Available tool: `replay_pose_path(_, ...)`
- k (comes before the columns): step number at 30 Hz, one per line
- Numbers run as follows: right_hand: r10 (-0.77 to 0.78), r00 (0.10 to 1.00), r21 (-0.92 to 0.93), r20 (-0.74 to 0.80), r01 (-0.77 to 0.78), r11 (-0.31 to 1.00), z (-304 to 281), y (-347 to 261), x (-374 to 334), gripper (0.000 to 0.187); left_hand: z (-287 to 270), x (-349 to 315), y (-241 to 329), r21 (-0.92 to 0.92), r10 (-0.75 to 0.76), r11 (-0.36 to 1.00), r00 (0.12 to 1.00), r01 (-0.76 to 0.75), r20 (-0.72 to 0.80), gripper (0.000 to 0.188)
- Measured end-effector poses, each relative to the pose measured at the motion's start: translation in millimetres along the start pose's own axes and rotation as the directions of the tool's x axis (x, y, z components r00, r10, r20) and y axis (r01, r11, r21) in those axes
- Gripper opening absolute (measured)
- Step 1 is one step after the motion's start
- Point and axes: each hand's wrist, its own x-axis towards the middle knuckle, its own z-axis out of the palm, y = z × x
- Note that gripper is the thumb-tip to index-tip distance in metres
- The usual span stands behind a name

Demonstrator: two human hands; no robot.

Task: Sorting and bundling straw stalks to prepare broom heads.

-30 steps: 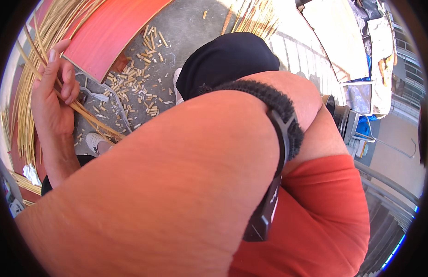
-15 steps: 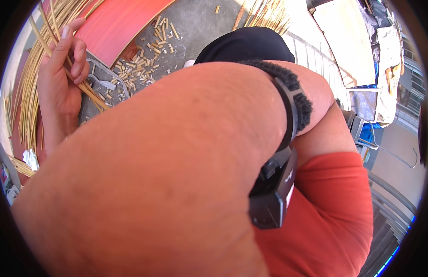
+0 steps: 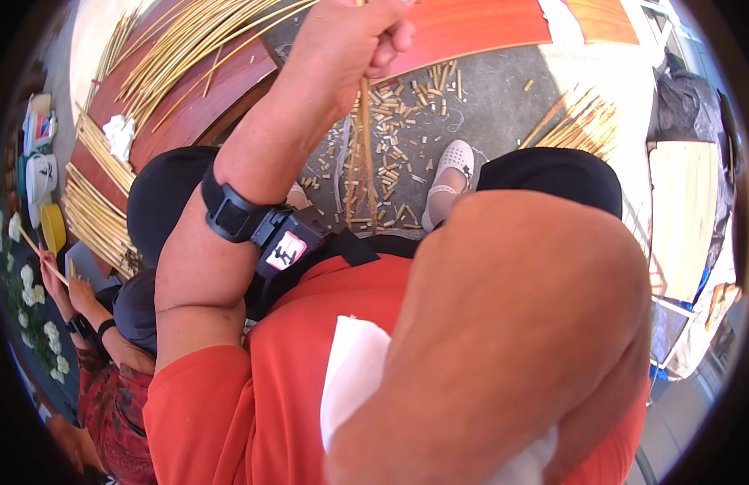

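Note:
My left hand (image 3: 350,48) is closed around a few thin tan stalks (image 3: 366,153) near the top edge. Their lower ends hang toward the floor between my legs. A black strap with a box-shaped device (image 3: 290,234) circles my left arm. My bent right forearm (image 3: 520,339) looms large and blurred, close in front, and its hand is out of sight. Beside that arm, over my red shirt (image 3: 318,299), shows a piece of white cloth (image 3: 354,372). What holds the cloth is hidden.
Long stalks (image 3: 189,65) lie across a dark red board (image 3: 229,89); more bundles (image 3: 100,214) rest at left. Cut pieces (image 3: 391,121) litter the floor by my shoe (image 3: 455,166). A co-worker's hands (image 3: 55,283) hold a stalk at far left. An orange board (image 3: 471,28) stands ahead.
The view has swung left, so my left hand with the stalks now appears nearer the middle. My right arm, which stretched across the view, has shifted to the right side. White cloth now shows.

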Motion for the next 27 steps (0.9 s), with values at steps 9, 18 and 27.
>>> replay_pose_path(9,0.1,0.991,0.025,0.083,-0.103,0.994,13.2,12.0,28.0,0.021,-4.2,-1.0,4.8,0.183,0.107,0.978,0.994,-0.101,-0.022,0.022)
replay_pose_path(18,-0.006,0.995,0.226,0.103,-0.018,0.974,-1.0,-53.9,-17.1,0.021,-7.7,-7.7,5.1,0.152,0.051,0.988,0.998,-0.043,-0.047,0.028)
replay_pose_path(27,0.031,0.996,0.122,0.084,-0.041,0.992,10.2,-21.6,11.4,0.021,1.8,-1.9,1.6,0.152,0.04,0.988,0.999,-0.035,-0.025,0.027)
